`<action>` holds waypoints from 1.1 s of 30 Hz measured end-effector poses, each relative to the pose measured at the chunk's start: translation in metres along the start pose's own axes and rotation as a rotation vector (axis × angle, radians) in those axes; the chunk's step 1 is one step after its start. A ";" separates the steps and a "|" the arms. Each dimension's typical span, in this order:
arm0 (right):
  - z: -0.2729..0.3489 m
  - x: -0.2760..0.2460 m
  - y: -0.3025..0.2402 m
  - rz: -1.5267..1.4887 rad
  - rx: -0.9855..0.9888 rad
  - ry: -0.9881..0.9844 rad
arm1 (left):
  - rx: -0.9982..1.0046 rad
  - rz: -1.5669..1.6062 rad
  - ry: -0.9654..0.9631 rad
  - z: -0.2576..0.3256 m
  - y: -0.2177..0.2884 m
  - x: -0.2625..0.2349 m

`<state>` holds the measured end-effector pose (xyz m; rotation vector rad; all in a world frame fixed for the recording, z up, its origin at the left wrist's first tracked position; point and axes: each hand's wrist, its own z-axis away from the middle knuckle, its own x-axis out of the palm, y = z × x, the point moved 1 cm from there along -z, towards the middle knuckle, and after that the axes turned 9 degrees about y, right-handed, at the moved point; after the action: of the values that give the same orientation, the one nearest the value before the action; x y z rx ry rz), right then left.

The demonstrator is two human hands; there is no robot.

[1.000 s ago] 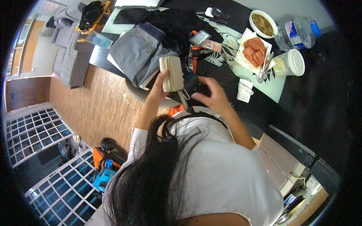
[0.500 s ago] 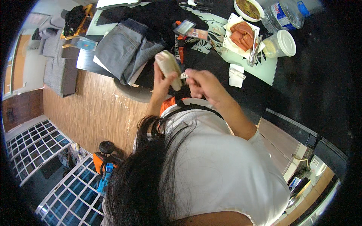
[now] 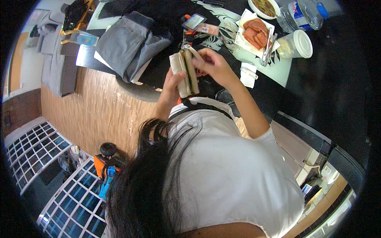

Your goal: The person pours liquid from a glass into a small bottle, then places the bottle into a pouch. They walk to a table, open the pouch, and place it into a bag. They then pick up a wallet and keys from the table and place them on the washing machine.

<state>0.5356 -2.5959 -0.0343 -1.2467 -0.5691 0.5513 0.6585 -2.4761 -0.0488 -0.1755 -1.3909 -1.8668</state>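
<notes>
A cream zip-around wallet (image 3: 183, 81) is held upright over the near edge of the dark table, its long zipper side facing up. My left hand (image 3: 172, 84) is closed round its left side, thumb on the front. At the wallet's upper right, my right hand (image 3: 214, 64) has its fingers curled against the edge beside a pale strap; the fingertips are partly hidden and slightly blurred. A dark gap with the zipper's teeth runs along the wallet. Just beyond it lie a lanyard and two card holders (image 3: 194, 21).
Folded grey jeans (image 3: 127, 41) lie to the left. On the right are sliced reddish food (image 3: 256, 33) on paper with tongs, a bowl of food (image 3: 264, 8), a lidded tub (image 3: 295, 44), a large water bottle (image 3: 299, 15) and a white tissue (image 3: 247, 75).
The wallet has turned so its zipper side now faces up and shows a dark gap. My right hand has moved up to its upper edge. The left hand still holds it.
</notes>
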 end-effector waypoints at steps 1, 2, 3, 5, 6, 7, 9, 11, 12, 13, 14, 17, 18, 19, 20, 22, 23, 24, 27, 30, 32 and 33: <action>0.005 -0.002 -0.007 0.143 -0.056 0.020 | 0.016 -0.003 -0.058 0.000 0.008 -0.001; 0.010 -0.001 -0.015 0.290 -0.067 0.028 | -0.032 0.101 -0.053 0.002 0.014 0.000; 0.018 0.000 -0.023 0.125 -0.075 -0.001 | -0.008 0.013 -0.059 0.004 0.021 0.001; 0.036 -0.004 -0.042 -0.162 0.016 -0.020 | 0.018 -0.092 -0.078 0.008 0.029 0.005; 0.045 0.002 -0.048 0.198 -0.225 0.047 | 0.017 -0.111 -0.088 0.010 0.032 0.008; 0.048 0.001 -0.052 0.227 -0.132 0.087 | 0.002 -0.147 -0.067 0.010 0.035 0.011; 0.049 -0.004 -0.056 0.128 -0.127 0.109 | 0.008 0.041 -0.081 0.015 0.041 0.016; 0.048 -0.011 -0.056 -0.030 -0.158 0.192 | 0.046 0.055 -0.129 0.017 0.048 0.022; 0.050 -0.018 -0.056 0.079 -0.146 0.278 | -0.145 0.180 -0.315 0.017 0.057 0.021; 0.052 -0.020 -0.057 0.039 -0.196 0.274 | -0.166 0.193 -0.302 0.020 0.061 0.023; 0.055 -0.022 -0.060 0.004 -0.234 0.288 | -0.187 0.204 -0.292 0.022 0.066 0.023; 0.071 -0.018 -0.073 0.137 -0.415 0.324 | -0.021 0.026 -0.221 0.025 0.075 0.028; 0.076 -0.011 -0.079 0.160 -0.531 0.288 | 0.021 -0.016 -0.175 0.026 0.075 0.031; 0.081 -0.003 -0.084 0.185 -0.610 0.283 | 0.101 -0.125 -0.122 0.026 0.076 0.032; 0.081 0.002 -0.089 0.200 -0.684 0.257 | 0.214 -0.214 -0.064 0.024 0.075 0.035; 0.076 0.014 -0.093 0.359 -0.808 0.247 | 0.154 -0.113 -0.053 0.027 0.074 0.037; 0.073 0.014 -0.094 0.330 -0.825 0.292 | 0.143 -0.096 -0.055 0.028 0.074 0.037; 0.070 0.014 -0.093 0.359 -0.810 0.311 | 0.138 -0.080 -0.060 0.029 0.075 0.037; 0.065 0.003 -0.088 0.400 -0.707 0.387 | 0.136 -0.068 -0.067 0.031 0.078 0.033; 0.060 -0.004 -0.077 0.147 -0.491 0.282 | 0.140 -0.069 -0.073 0.027 0.077 0.034; 0.054 -0.005 -0.070 0.028 -0.411 0.275 | 0.139 -0.070 -0.085 0.024 0.076 0.035; 0.051 -0.005 -0.067 -0.034 -0.353 0.272 | 0.141 -0.070 -0.087 0.023 0.076 0.036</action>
<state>0.5025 -2.5783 0.0411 -1.6128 -0.4679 0.2495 0.6758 -2.4810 0.0366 -0.1400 -1.6008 -1.8279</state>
